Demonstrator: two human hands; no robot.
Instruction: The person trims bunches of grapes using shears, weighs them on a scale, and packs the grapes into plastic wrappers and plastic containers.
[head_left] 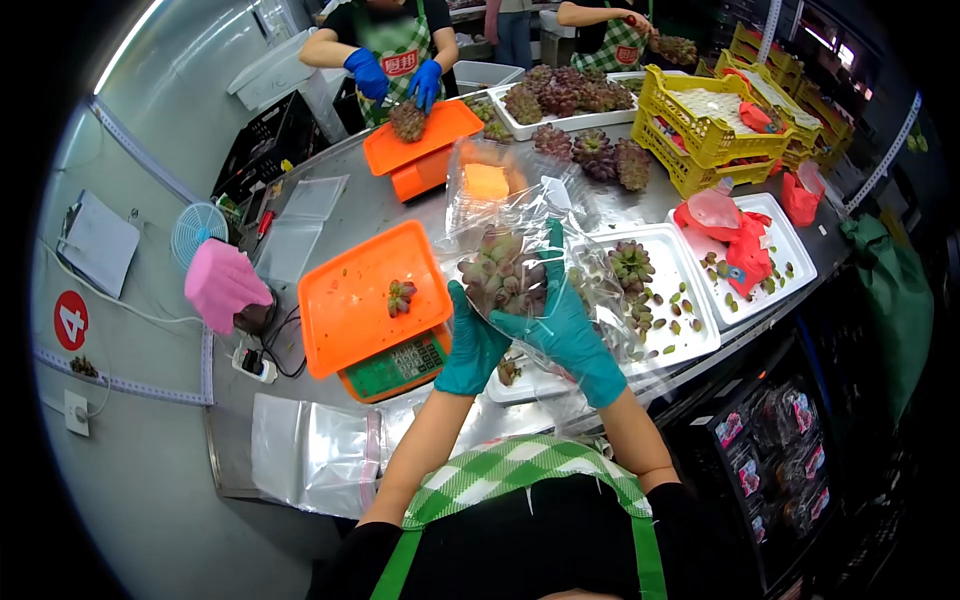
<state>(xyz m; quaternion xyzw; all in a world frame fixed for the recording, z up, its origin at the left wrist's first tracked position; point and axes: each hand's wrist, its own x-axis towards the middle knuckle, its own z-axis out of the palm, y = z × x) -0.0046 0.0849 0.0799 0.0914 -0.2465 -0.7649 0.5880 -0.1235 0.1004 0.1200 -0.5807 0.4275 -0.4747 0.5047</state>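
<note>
My left hand (470, 345) and my right hand (572, 335), both in teal gloves, hold a cluster of succulents (503, 275) between them. A clear plastic bag (470, 215) surrounds the cluster and spreads out beyond it. My left hand cups the lower left side, and my right hand grips the right side with its thumb across the front. To the left, a small succulent rosette (401, 297) sits on the orange tray (340, 285) of a scale (395, 365). At right, a white tray (705, 325) contains a rosette (631, 265) and loose leaves.
Flat clear bags (310, 450) lie at the front left. Stacked yellow crates (695, 130) stand at the back right, near a white tray (783, 283) with red plastic. Across the table, a co-worker's blue gloves (425, 82) hold a succulent (407, 122) over another orange scale (455, 120).
</note>
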